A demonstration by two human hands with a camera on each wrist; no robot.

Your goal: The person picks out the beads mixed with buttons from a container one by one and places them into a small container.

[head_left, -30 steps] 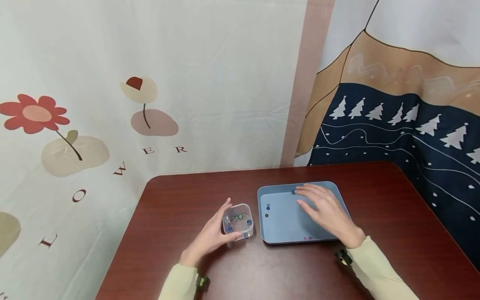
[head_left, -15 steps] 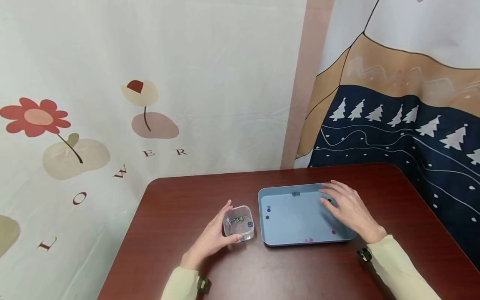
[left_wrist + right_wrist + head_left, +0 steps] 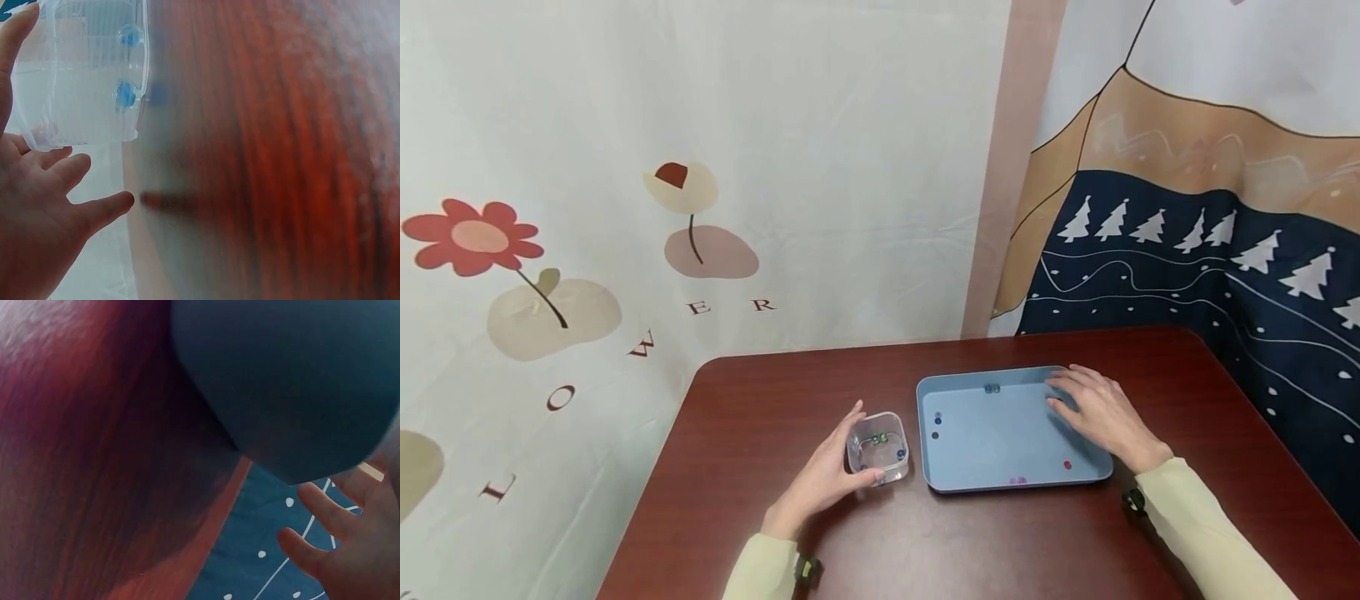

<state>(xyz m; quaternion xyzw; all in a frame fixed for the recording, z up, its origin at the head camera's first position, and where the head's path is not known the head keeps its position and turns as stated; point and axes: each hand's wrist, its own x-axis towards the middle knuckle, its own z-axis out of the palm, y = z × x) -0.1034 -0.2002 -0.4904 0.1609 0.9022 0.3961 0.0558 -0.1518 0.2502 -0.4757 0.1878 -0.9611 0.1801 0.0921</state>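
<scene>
My left hand [image 3: 823, 477] holds a small clear plastic box [image 3: 897, 469] on the table, thumb on the near side and fingers along the left. Inside lie green marbles [image 3: 880, 438] and a blue marble [image 3: 901, 455]; the left wrist view shows clear glass marbles with blue centres [image 3: 126, 95] through the box wall. To the right, a blue-grey tray [image 3: 992, 450] bears several small marbles. My right hand [image 3: 1101, 417] hovers at the tray's far right corner, fingers loosely bent and spread, thumb apart from them. No marble shows between its fingers.
In the tray, two grey-green marbles [image 3: 992, 389] sit at the far wall, blue marbles [image 3: 937, 420] and a dark marble [image 3: 936, 435] at the left, pink marbles [image 3: 1018, 481] and a red marble [image 3: 1067, 465] near the front. A printed curtain [image 3: 865, 208] hangs behind the table.
My right hand has moved right from the tray's middle to its far right corner, uncovering the red marble and the two far marbles. My left hand still holds the box.
</scene>
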